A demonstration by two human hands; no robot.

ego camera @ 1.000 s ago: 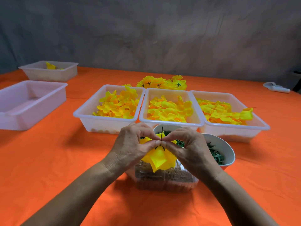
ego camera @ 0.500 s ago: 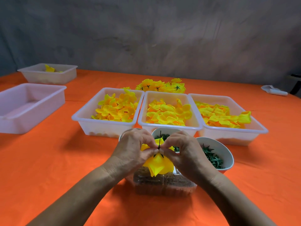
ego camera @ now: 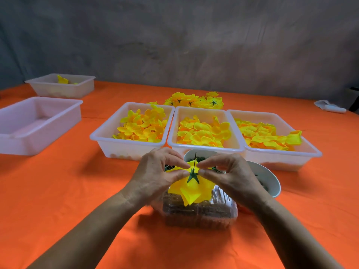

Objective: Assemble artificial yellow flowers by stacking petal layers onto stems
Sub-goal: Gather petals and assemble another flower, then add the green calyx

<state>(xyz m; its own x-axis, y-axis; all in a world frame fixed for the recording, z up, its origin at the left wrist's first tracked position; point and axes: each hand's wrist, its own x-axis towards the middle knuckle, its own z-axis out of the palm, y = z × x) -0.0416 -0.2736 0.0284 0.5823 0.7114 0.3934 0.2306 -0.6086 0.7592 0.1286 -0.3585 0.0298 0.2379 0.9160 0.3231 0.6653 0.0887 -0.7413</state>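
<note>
Above a clear box [ego camera: 200, 212], left hand [ego camera: 155, 175] and right hand [ego camera: 231, 177] both pinch the yellow flower [ego camera: 189, 191] beside its green stem [ego camera: 194, 162].

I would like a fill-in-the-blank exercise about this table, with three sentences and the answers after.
1. Both hands, left hand and right hand, pinch one yellow ____.
2. The green stem points ____ between the fingertips.
3. Just behind the hands, ____ white trays in a row hold yellow petals.

Missing words: flower; up; three
</note>
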